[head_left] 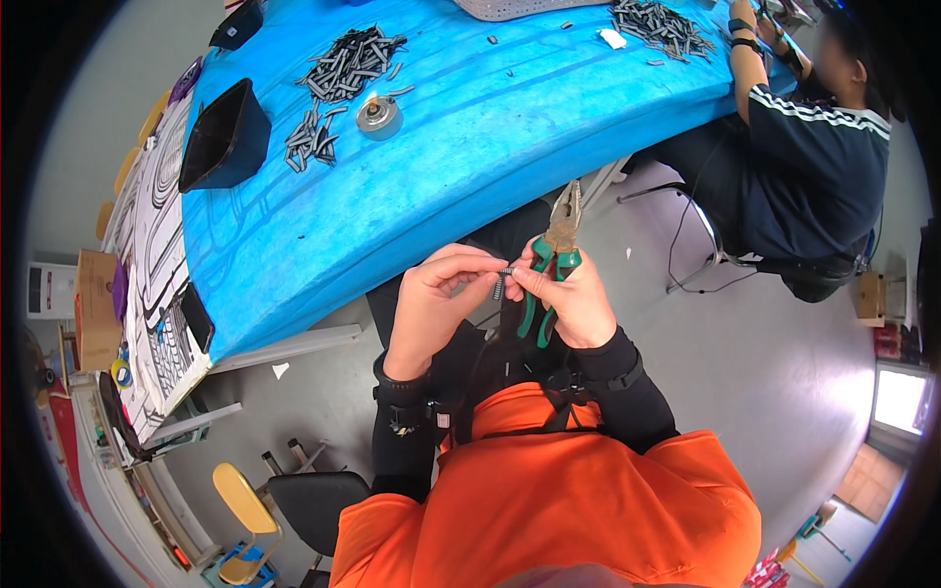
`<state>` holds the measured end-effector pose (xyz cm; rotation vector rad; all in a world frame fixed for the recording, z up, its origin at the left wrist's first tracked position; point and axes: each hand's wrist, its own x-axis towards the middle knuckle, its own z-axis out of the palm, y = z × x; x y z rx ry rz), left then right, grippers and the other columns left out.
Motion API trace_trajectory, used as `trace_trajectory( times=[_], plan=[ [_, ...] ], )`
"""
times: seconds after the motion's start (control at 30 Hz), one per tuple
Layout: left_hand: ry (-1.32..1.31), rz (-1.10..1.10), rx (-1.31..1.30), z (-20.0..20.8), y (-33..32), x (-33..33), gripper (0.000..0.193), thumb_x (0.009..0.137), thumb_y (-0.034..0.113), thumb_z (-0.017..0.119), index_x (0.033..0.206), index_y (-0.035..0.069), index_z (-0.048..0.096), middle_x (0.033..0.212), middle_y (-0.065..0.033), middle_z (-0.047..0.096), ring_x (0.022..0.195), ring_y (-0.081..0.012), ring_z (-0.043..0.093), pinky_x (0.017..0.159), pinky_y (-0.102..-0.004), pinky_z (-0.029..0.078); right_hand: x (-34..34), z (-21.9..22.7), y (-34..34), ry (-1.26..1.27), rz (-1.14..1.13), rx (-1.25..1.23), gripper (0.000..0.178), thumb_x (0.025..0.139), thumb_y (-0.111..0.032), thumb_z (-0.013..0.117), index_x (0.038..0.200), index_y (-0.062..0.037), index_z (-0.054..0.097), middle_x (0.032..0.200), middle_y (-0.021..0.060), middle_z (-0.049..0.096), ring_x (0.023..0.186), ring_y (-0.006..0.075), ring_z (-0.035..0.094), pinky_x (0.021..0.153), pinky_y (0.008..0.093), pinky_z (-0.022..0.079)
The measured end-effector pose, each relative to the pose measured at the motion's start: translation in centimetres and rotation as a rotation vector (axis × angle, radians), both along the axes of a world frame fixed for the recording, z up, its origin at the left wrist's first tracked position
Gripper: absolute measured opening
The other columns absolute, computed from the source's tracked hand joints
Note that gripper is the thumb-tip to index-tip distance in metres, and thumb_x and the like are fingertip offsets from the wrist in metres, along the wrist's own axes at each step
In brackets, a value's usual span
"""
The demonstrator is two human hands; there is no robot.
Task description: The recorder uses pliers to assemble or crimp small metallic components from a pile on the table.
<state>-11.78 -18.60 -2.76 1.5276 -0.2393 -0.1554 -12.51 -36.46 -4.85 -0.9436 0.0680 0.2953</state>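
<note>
In front of my body, just off the table's near edge, my two hands meet at a small dark ribbed strip [499,286]. My left hand [431,304] pinches it between thumb and fingertips. Combination pliers [564,227] with green handles rest in my right hand [580,309], jaws pointing up and away from me. The thumb and fingertips of that same hand also touch the strip's upper end. The fingers partly hide the strip, so its full shape cannot be made out.
On the blue-covered table [441,167] lie a pile of short dark strips [353,64], a round metal tin [379,117] and a black bin [227,135]. Another pile [662,29] lies far right, near a seated person [814,167]. A phone [196,317] sits at the left corner.
</note>
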Motion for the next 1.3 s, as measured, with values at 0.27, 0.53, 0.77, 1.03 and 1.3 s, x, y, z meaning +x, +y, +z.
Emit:
trace_trajectory(
  times=[0.27, 0.53, 0.77, 1.03, 1.3],
  plan=[
    [0.234, 0.003, -0.134, -0.2, 0.5, 0.3, 0.027, 0.080, -0.011, 0.063, 0.105, -0.001, 0.060, 0.096, -0.0044, 0.062, 0.084, -0.0096, 0.060, 0.075, -0.0214, 0.048, 0.2, -0.3, 0.5, -0.105, -0.062, -0.076, 0.020, 0.084, 0.003, 0.063, 0.097, -0.0026, 0.050, 0.085, 0.0078, 0.061, 0.076, 0.0167, 0.064, 0.067, 0.0259, 0.049],
    [-0.142, 0.691, 0.506, 2.2, 9.4, 4.6, 0.023, 0.082, 0.003, 0.068, 0.103, 0.001, 0.059, 0.094, -0.0032, 0.061, 0.083, -0.0081, 0.057, 0.074, -0.0222, 0.046, -0.1, -0.1, -1.2, -0.177, -0.153, -0.185, 0.021, 0.084, 0.007, 0.061, 0.097, -0.0025, 0.048, 0.086, 0.0079, 0.061, 0.078, 0.0177, 0.066, 0.065, 0.0257, 0.051],
    [-0.217, 0.595, 0.530, 2.9, 5.8, 0.9, 0.020, 0.084, 0.009, 0.069, 0.103, 0.003, 0.064, 0.095, -0.0019, 0.065, 0.081, -0.0073, 0.056, 0.067, -0.0200, 0.040, 0.0, -1.0, 0.0, -0.204, -0.100, -0.220, 0.021, 0.085, 0.005, 0.062, 0.099, -0.0006, 0.049, 0.089, 0.0079, 0.060, 0.081, 0.0182, 0.065, 0.072, 0.0288, 0.053],
    [0.238, 0.068, -0.023, -0.5, 0.4, -1.0, 0.009, 0.088, 0.008, 0.065, 0.095, 0.003, 0.065, 0.087, 0.0030, 0.064, 0.077, -0.0024, 0.053, 0.067, -0.0184, 0.042, -0.4, 0.3, 0.7, -0.240, -0.043, -0.331, 0.023, 0.083, 0.006, 0.063, 0.099, -0.0010, 0.049, 0.087, 0.0084, 0.061, 0.080, 0.0164, 0.065, 0.073, 0.0282, 0.051],
    [0.265, 0.048, -0.049, -1.1, 1.2, -1.0, 0.009, 0.090, 0.013, 0.063, 0.090, 0.004, 0.064, 0.082, 0.0028, 0.060, 0.075, -0.0037, 0.052, 0.066, -0.0183, 0.038, -0.1, 0.2, 0.3, -0.230, -0.012, -0.347, 0.026, 0.081, 0.006, 0.065, 0.100, -0.0021, 0.048, 0.087, 0.0075, 0.063, 0.081, 0.0148, 0.065, 0.074, 0.0273, 0.050]
  ],
)
